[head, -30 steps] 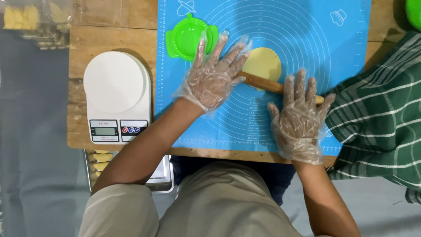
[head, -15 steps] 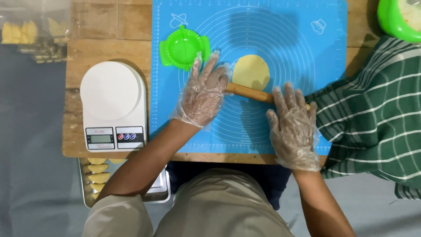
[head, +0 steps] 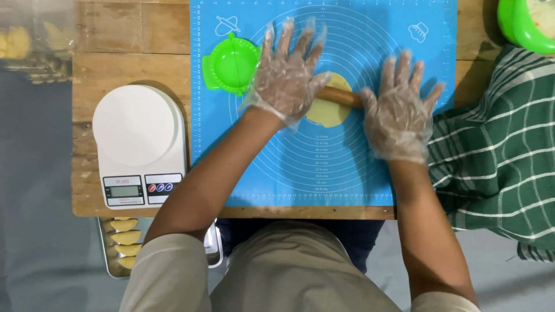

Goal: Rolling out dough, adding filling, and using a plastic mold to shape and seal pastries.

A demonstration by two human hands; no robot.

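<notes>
Both of my hands wear clear plastic gloves and press flat, fingers spread, on a wooden rolling pin (head: 340,96). My left hand (head: 286,72) covers the pin's left end, my right hand (head: 399,112) its right end. Under the pin lies a round, flat piece of yellow dough (head: 327,111) on a blue silicone mat (head: 347,173) printed with circles. Only the pin's middle shows between my hands.
A green dumpling press (head: 231,65) lies on the mat left of my left hand. A white kitchen scale (head: 139,144) stands on the wooden table (head: 115,63). A metal tray of folded dumplings (head: 124,242) sits below the table's edge. A green bowl (head: 520,23) and a person's striped sleeve (head: 497,162) are at right.
Both hands have pushed the rolling pin away from me, onto the middle of the dough. The pin now lies nearly level across the mat.
</notes>
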